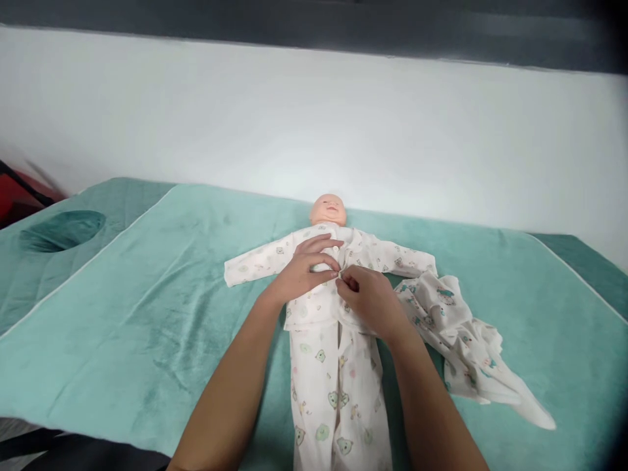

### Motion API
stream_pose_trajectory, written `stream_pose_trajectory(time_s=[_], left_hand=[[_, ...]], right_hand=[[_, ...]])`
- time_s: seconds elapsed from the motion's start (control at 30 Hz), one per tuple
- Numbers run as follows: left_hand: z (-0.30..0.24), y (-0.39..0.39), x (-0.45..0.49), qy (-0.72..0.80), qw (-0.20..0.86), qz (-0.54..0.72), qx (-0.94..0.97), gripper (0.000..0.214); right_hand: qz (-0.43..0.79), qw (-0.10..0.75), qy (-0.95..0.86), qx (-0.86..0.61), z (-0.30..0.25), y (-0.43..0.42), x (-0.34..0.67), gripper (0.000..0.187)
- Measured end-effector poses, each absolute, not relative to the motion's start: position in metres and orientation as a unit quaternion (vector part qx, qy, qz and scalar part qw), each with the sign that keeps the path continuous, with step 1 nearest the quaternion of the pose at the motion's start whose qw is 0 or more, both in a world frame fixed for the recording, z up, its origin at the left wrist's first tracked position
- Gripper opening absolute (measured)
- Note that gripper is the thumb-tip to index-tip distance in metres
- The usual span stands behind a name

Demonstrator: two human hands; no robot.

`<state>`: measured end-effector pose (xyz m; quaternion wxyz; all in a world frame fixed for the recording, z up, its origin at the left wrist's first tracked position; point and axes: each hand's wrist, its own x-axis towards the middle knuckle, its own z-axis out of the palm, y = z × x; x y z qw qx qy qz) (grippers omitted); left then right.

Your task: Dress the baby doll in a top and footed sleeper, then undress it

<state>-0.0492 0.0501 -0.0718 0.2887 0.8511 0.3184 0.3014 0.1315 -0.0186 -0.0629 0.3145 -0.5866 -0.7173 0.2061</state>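
Observation:
A baby doll (328, 210) lies on its back in a white long-sleeved baby shirt (309, 306) with small printed animals. Matching printed pants (318, 392) cover its legs. Over the chest, my left hand (310, 267) has thumb and index finger closed at the shirt's front edge, its other fingers resting on the cloth. Facing it, my right hand (369, 291) pinches the same front opening with curled fingers. Both sets of fingertips nearly meet, hiding the bit of cloth between them. The doll's sleeves stretch out to both sides.
A crumpled white printed baby garment (461, 340) lies right of the doll, close to my right forearm. Teal cloth (147, 314) covers the bed, which has a round face hole (63, 230) at the left. A white wall (245, 118) rises behind. Something red (19, 193) stands at far left.

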Motion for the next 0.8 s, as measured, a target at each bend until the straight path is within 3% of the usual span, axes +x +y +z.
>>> stream_pose_trajectory(time_s=[0.2,0.33,0.57,0.8], left_hand=[[-0.074,0.051,-0.047,0.320,0.281,0.306,0.851,0.016],[-0.075,0.051,-0.045,0.323,0.277,0.317,0.847,0.018],[-0.073,0.052,-0.046,0.321,0.284,0.307,0.850,0.022],[-0.072,0.053,-0.049,0.316,0.302,0.298,0.849,0.022]], right_hand=[[0.417,0.383,-0.657,-0.498,-0.072,-0.008,0.149,0.025],[0.494,0.419,-0.585,-0.488,-0.075,-0.007,0.149,0.025],[0.418,0.460,-0.594,-0.510,-0.076,-0.005,0.141,0.024],[0.446,0.440,-0.602,-0.496,-0.079,-0.004,0.147,0.024]])
